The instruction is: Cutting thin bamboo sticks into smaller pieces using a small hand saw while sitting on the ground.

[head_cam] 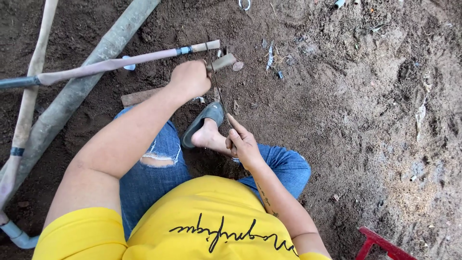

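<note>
I crouch on dark soil in a yellow shirt and torn blue jeans. My left hand (190,79) is shut on a short, dirt-coated pipe piece (224,61) whose end sticks out to the right of my fist. My right hand (243,143) pinches the lower end of a thin saw blade (217,89). The blade runs up across the short pipe piece to a long muddy pipe (110,63) with a blue band near its tip. My foot in a grey slipper (204,120) rests between the two hands.
A thick grey pipe (72,91) lies diagonally at left, beside a thin pale pipe (29,96) and a pipe elbow (17,236). A wooden strip (139,96) lies under my left arm. Small plastic scraps (270,58) dot the soil. A red metal bar (382,244) shows at bottom right.
</note>
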